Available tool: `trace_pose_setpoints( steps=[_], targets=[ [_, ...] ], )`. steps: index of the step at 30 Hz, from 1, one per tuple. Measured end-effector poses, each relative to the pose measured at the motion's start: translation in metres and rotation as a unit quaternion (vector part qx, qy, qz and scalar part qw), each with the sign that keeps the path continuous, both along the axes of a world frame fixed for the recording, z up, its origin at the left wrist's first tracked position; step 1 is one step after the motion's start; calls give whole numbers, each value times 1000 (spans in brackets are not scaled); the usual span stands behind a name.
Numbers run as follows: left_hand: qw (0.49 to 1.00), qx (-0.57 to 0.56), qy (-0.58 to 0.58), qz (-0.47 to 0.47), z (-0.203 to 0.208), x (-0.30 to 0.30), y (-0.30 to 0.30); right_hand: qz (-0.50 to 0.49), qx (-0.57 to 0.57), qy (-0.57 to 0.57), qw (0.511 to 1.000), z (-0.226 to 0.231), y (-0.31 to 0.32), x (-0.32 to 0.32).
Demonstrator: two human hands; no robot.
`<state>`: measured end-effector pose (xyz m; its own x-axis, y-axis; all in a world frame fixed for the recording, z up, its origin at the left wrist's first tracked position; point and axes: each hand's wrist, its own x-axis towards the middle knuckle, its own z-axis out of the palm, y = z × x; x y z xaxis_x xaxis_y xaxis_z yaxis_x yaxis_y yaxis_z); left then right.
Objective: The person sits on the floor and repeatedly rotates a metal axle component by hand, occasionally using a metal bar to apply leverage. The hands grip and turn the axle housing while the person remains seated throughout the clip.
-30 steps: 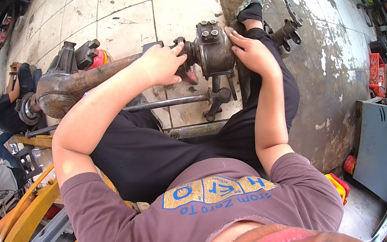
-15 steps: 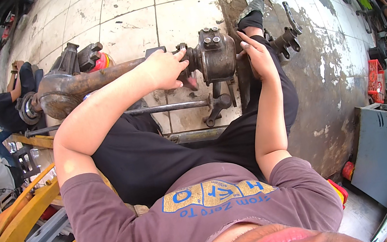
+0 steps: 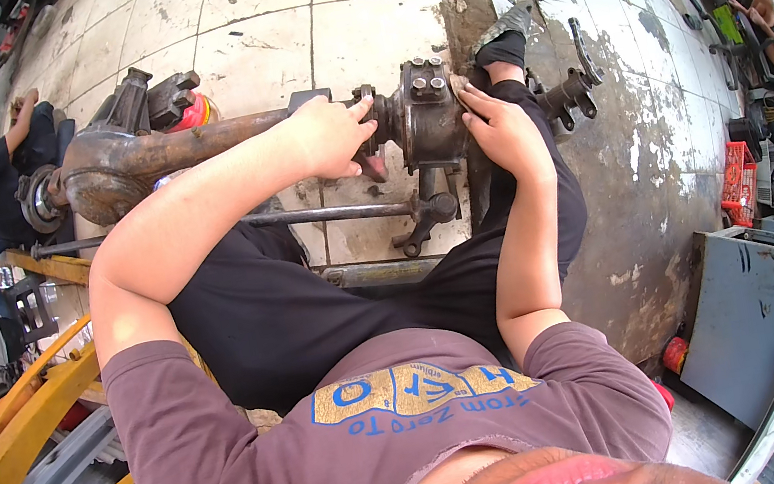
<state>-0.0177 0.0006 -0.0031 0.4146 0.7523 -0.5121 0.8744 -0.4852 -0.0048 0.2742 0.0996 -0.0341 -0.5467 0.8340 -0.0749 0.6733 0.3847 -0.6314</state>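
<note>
A rusty vehicle axle (image 3: pixel 219 137) lies across in front of my legs, with a round bulging housing (image 3: pixel 109 180) at its left. At its right end is a dark steel knuckle housing (image 3: pixel 428 114) with several bolts on top. My left hand (image 3: pixel 335 139) curls over the flange just left of that housing, gripping the axle. Against the housing's right end my right hand (image 3: pixel 506 127) rests with fingers stretched and close together. A small tan piece (image 3: pixel 460 88) shows by those fingertips; its kind is unclear. Below the axle runs a thin steel rod (image 3: pixel 332 213).
A loose metal part (image 3: pixel 571 91) stands right of my leg. A red crate (image 3: pixel 738 181) and a grey cabinet (image 3: pixel 747 307) are at the right. Yellow metal framework (image 3: pixel 31 420) lies at lower left. A person (image 3: pixel 3 181) sits at far left; another (image 3: pixel 770 39) at far right.
My right hand has moved slightly left and down, its fingers now against the housing's end. My left hand keeps its grip. The view has shifted a little.
</note>
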Motion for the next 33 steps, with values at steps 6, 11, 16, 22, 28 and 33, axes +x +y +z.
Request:
trace_pose_setpoints(
  steps=[6, 11, 16, 22, 28, 33],
  targets=[
    [1000, 7, 0, -4, -2, -1, 0, 41, -38, 50, 997, -16, 17, 17],
    [1000, 15, 0, -8, -2, 0, 1, -18, 30, 49, 998, -30, 5, 0],
    [1000, 10, 7, -4, 0, 3, 2, -1, 30, 13, 999, -18, 4, -1],
    [1000, 14, 1, -4, -4, 2, 3, 30, 7, 25, 999, -9, 1, 4],
    [1000, 17, 10, -9, -4, 2, 1, 54, 3, -28, 998, 2, -2, 8],
    [1000, 9, 7, -5, -1, 2, 1, 21, 24, -18, 999, -7, -1, 4]
  ],
)
